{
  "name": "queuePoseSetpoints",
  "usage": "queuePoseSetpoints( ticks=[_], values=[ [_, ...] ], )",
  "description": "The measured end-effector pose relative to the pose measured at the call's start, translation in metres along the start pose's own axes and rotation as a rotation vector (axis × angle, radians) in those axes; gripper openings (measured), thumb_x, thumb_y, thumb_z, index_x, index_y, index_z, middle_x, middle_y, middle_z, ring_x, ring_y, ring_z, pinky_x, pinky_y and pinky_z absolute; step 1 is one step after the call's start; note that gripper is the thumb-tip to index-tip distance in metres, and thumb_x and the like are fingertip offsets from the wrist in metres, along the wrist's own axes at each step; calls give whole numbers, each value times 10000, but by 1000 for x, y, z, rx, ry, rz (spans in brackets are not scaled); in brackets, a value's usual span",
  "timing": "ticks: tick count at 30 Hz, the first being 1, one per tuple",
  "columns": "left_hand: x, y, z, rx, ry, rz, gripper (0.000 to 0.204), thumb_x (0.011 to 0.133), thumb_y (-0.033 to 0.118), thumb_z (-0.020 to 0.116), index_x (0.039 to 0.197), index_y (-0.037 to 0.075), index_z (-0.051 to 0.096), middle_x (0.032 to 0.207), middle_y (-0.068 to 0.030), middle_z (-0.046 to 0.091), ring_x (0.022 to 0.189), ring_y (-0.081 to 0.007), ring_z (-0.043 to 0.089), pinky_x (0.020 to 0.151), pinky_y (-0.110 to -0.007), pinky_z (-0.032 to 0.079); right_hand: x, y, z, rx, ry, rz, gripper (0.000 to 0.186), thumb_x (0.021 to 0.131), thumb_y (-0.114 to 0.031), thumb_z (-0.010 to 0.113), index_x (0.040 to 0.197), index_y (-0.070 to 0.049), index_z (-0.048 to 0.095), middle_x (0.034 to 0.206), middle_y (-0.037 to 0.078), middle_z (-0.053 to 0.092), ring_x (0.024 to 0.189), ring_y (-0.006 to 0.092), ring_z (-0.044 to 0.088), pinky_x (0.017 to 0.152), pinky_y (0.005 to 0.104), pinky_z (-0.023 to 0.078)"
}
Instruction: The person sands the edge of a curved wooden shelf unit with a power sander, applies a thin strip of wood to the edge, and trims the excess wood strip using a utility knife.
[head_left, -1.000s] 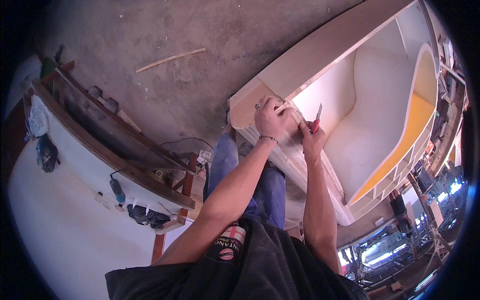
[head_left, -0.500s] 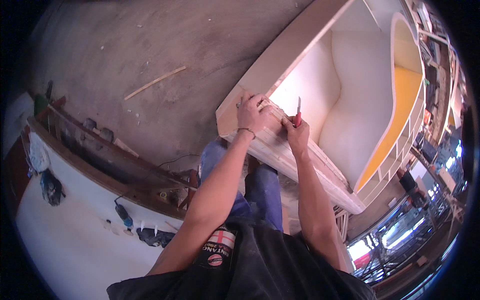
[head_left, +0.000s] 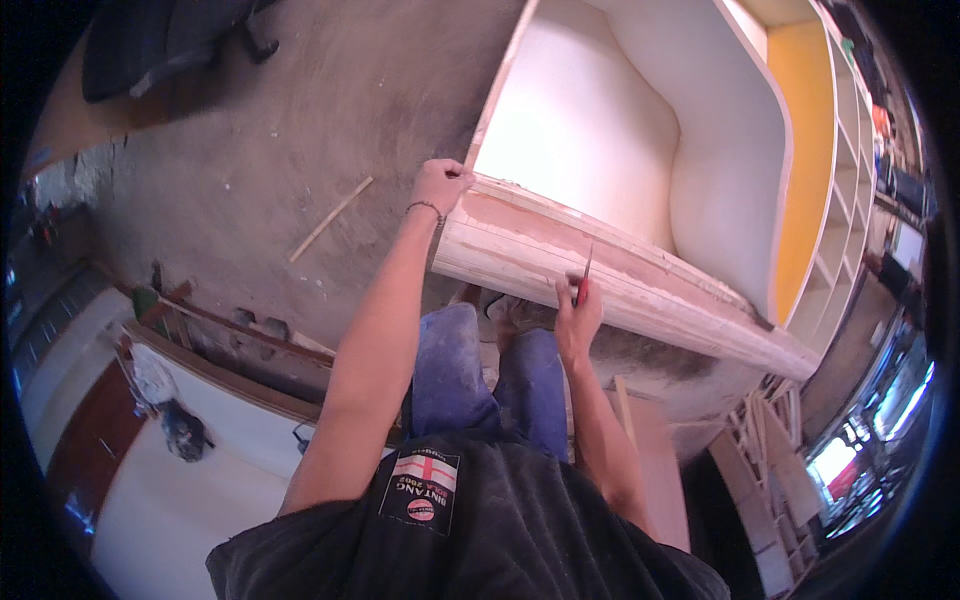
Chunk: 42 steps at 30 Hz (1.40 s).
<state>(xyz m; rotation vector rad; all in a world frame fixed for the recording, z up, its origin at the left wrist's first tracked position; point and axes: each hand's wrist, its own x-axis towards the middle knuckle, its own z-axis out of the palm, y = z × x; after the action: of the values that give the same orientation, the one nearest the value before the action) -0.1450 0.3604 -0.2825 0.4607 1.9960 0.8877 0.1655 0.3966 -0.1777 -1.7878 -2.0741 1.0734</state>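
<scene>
A large wooden cabinet with a curved white inner panel [head_left: 640, 130] lies before me. Along its near side runs a bare wood edge [head_left: 520, 245] with rough, pale strips. My left hand [head_left: 443, 187] is at the near left corner, fingers curled closed against the cabinet's edge; their tips are partly hidden. In front of the near edge, apart from it, my right hand [head_left: 579, 312] is wrapped round a red utility knife [head_left: 582, 291]. Its thin blade points up and away from me, overlapping the wood edge in the picture.
On the floor at left lies a thin wooden stick [head_left: 331, 219]. A black chair [head_left: 150, 50] stands at the far left. A long white panel [head_left: 200, 480] is beside me at lower left. Wood offcuts [head_left: 770, 450] lean at right. The cabinet's yellow side [head_left: 805, 130] borders open shelves.
My left hand has shifted left to the cabinet's corner. My right hand has drawn back from the wood edge with the knife. The whole view has turned.
</scene>
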Motion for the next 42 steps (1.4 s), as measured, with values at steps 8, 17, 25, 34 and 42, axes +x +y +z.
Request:
queuePoseSetpoints(
  ticks=[8, 17, 25, 34, 42],
  values=[
    [20, 10, -17, 333, -35, -52, 259, 760, 248, 842, 895, 29, 814, 805, -141, 765, 745, -211, 728, 751, -342, 570, -185, 198, -94, -114, 32, 426, 277, 927, -200, 736, 1079, 21, 668, 1016, 173, 696, 965, 298, 662, 885, 404, 502],
    [-26, 39, 44, 1009, 362, 310, 187, 812, 324, 770, 888, 156, 801, 977, -46, 706, 982, -202, 662, 957, -529, 423, -331, 286, -144, -57, 33, 892, 260, 926, -197, 734, 1062, 21, 694, 933, 157, 725, 889, 300, 703, 859, 404, 536],
    [-54, 82, 199, 667, 98, 519, 224, 866, 346, 740, 849, 123, 751, 901, -44, 664, 948, -255, 614, 940, -498, 399, -344, 287, -138, 134, 35, 998, 414, 955, -301, 700, 1234, -3, 633, 1104, 217, 708, 1051, 348, 685, 924, 442, 513],
    [-78, 135, 340, 605, -92, 668, 289, 865, 346, 761, 851, 57, 761, 850, -108, 736, 854, -280, 678, 820, -411, 517, -346, 287, -118, 157, -22, 1108, 396, 981, -318, 685, 1230, -12, 647, 1015, 141, 699, 945, 250, 670, 885, 380, 516],
    [-63, 150, 350, 504, -268, 309, 253, 842, 329, 780, 863, 77, 774, 826, -64, 766, 758, -199, 712, 747, -356, 549, -350, 301, -113, 274, 134, 1037, 367, 970, -284, 693, 1188, 6, 643, 966, 136, 683, 909, 233, 656, 858, 378, 516]
  ],
)
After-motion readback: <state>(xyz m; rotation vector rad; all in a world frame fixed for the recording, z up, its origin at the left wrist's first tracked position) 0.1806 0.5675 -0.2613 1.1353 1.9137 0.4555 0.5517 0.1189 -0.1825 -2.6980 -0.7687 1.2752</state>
